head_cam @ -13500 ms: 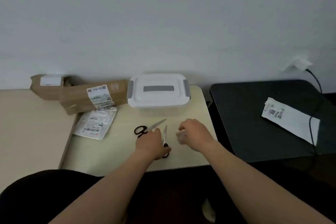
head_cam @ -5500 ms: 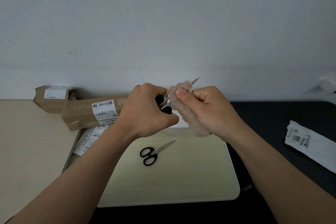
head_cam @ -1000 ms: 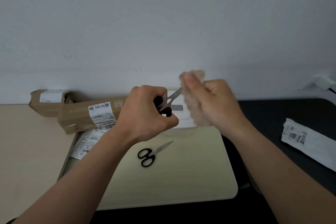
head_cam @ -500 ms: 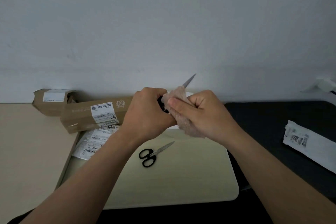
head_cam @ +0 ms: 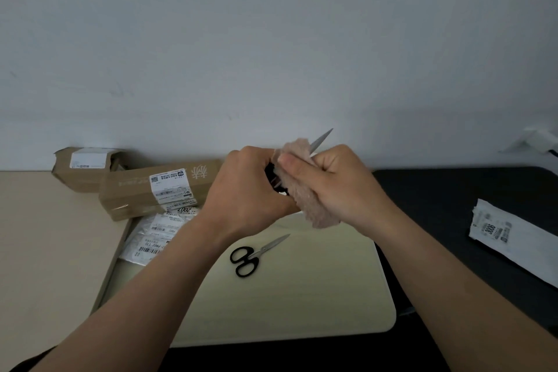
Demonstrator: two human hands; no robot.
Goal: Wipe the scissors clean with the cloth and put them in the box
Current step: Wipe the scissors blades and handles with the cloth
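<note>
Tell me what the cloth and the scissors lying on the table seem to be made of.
Cloth: probably plush or fleece fabric, beige, matte, fuzzy surface. Scissors on the table: blades look like bare metal, grey with light sheen; handles likely smooth black plastic.

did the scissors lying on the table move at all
No: the black-handled steel scissors lie where they were, same gap right of the labelled white plastic packets.

pale table, scissors, cardboard boxes
</note>
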